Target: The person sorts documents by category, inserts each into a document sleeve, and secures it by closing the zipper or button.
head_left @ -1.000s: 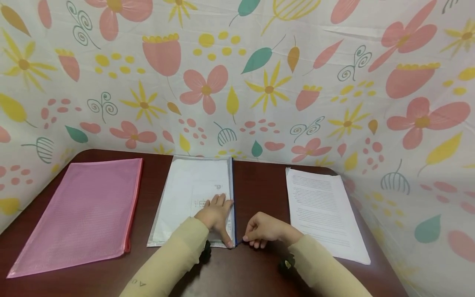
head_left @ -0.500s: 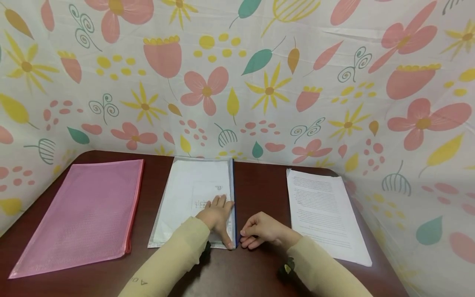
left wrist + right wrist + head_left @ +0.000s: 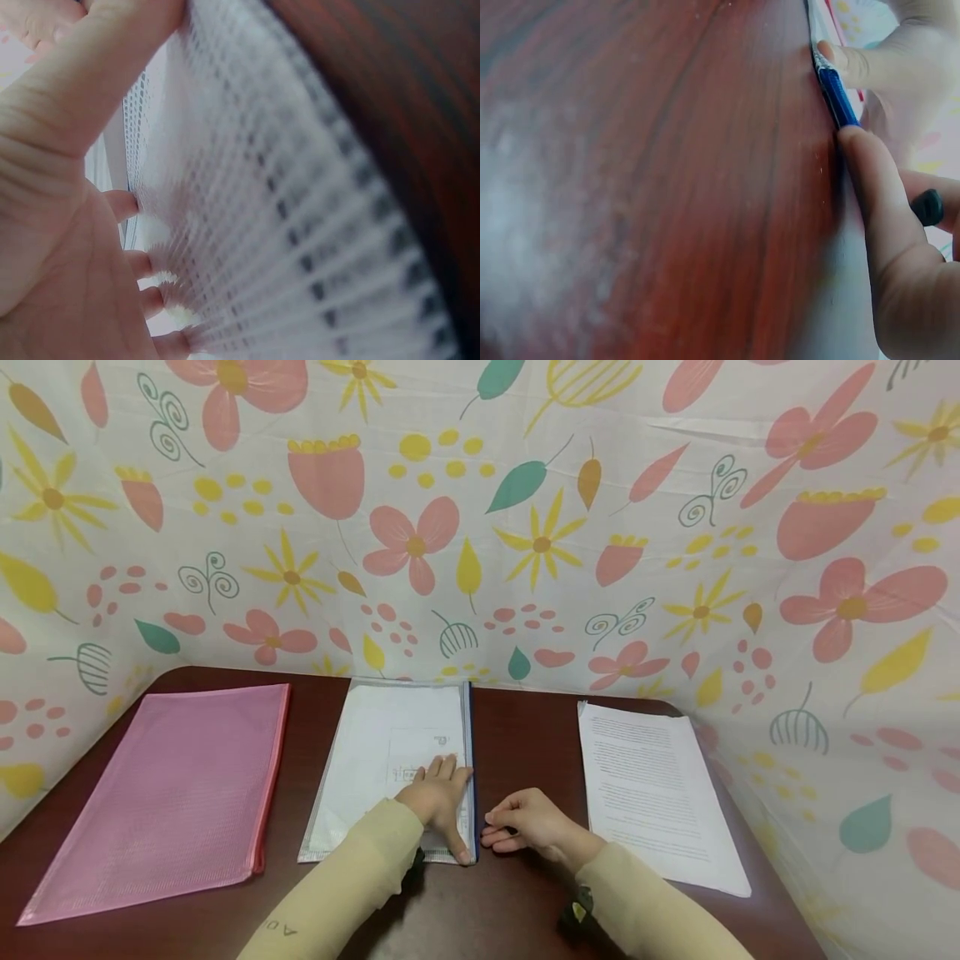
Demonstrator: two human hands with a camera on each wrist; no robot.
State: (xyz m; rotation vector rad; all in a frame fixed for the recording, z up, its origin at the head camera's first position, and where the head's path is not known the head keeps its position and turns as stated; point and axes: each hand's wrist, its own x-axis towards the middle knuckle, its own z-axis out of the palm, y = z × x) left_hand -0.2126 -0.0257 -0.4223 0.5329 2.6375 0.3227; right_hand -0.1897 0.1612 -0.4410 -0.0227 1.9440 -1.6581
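On a dark reddish-brown worktop (image 3: 525,739) backed by a floral curtain (image 3: 480,552), a clear folder (image 3: 375,735) lies mid far edge, the left hand (image 3: 438,802) spread flat on it, the right hand (image 3: 531,822) seemingly pinching a dark tab (image 3: 928,208) beside its blue zip (image 3: 838,96), apparently mid-zipping, which calls for steady pressing and an even pull.

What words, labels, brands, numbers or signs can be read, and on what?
Left sleeve: dark letter-like marks, perhaps "AD", unclear.
Sheet in the clear folder: print and diagram, too small to read.
Printed paper at the right: lines of text, too small to read.
Nothing reads for certain.
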